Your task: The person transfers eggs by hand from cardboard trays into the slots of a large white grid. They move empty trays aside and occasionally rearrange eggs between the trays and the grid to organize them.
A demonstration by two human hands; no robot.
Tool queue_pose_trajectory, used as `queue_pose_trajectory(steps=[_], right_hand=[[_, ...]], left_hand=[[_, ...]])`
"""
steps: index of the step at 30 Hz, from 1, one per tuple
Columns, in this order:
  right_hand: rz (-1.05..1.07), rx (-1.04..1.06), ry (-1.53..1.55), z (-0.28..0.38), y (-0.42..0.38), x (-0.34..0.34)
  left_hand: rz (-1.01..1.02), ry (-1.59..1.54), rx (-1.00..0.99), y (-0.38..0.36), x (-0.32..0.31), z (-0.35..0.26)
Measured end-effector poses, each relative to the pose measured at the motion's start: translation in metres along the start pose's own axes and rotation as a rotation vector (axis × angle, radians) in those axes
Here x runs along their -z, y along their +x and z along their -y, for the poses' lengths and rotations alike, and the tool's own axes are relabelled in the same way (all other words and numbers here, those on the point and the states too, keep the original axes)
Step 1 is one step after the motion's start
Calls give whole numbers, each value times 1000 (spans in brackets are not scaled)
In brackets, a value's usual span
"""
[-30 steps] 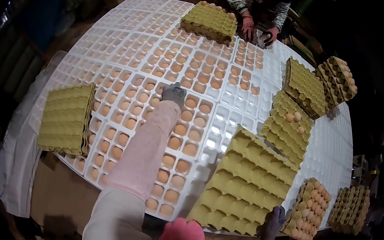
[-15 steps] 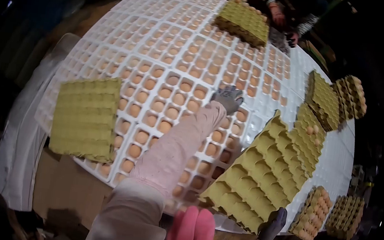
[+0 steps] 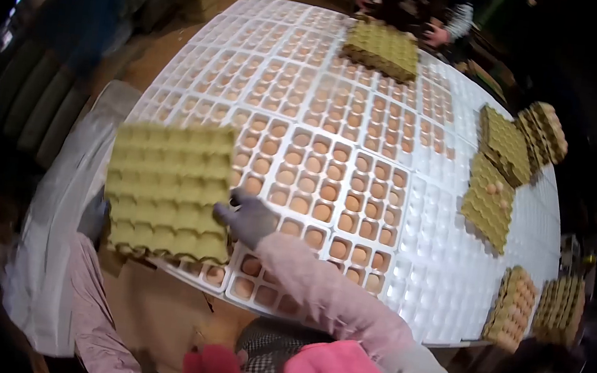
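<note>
Egg tray stack [image 3: 166, 186] gripped both sides — left hand [image 3: 95, 215] fingers curled on edge, right hand [image 3: 249, 218] clasping rt edge, over white grid [image 3: 443, 277].

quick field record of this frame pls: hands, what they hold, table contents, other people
left hand: grey-gloved left hand on the left edge of the stack of greenish pulp egg trays
right hand: grey-gloved right hand on that stack's right edge
surface: white plastic grid trays, many cells holding brown eggs
far side: another pulp tray stack; a second person's hands beyond it
right side: more pulp tray stacks, some filled with eggs
</note>
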State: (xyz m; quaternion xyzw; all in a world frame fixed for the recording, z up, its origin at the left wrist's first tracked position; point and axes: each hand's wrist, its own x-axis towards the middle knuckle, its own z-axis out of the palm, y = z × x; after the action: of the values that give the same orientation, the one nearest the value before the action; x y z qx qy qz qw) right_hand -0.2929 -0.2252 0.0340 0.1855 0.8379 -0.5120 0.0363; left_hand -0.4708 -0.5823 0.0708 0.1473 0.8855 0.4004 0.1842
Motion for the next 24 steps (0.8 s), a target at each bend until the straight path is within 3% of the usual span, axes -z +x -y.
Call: queue_pose_trajectory(steps=[1, 2, 3, 5, 6, 8, 12, 16, 17, 19, 20, 22, 24], right_hand=[[6, -50, -167, 2, 3, -19], [10, -116, -98, -1, 4, -26], [-138, -70, -103, -24, 15, -58], [-103, -85, 49, -24, 15, -76], [-52, -41, 84, -33, 16, -83], [-156, 54, 180, -3, -26, -36], [-266, 282, 125, -15, -77, 13], [26, 77, 192, -66, -143, 86], [-59, 165, 107, -98, -161, 98], [-211, 140, 29, -154, -214, 122], [-278, 28, 43, -167, -254, 156], [-628, -118, 69, -190, -340, 225], [-910, -240, -101, -236, -425, 294]], left_hand=[[25, -115, -14, 10, -13, 50], [37, -211, 24, 23, -22, 96], [9, -346, 93, 17, -36, 107], [-96, -598, 193, 7, -59, 126], [-55, -668, 210, -18, -62, 64], [-94, -594, 108, -18, -53, 99], [-222, -282, 48, -27, -143, 21], [-222, -104, -48, -44, -222, -48], [-223, -69, -72, -51, -239, -62], [-213, -23, -135, -58, -270, -92], [-210, -2, -175, -62, -285, -110], [-230, 24, -257, -68, -307, -148], [-261, 17, -348, -76, -319, -187]])
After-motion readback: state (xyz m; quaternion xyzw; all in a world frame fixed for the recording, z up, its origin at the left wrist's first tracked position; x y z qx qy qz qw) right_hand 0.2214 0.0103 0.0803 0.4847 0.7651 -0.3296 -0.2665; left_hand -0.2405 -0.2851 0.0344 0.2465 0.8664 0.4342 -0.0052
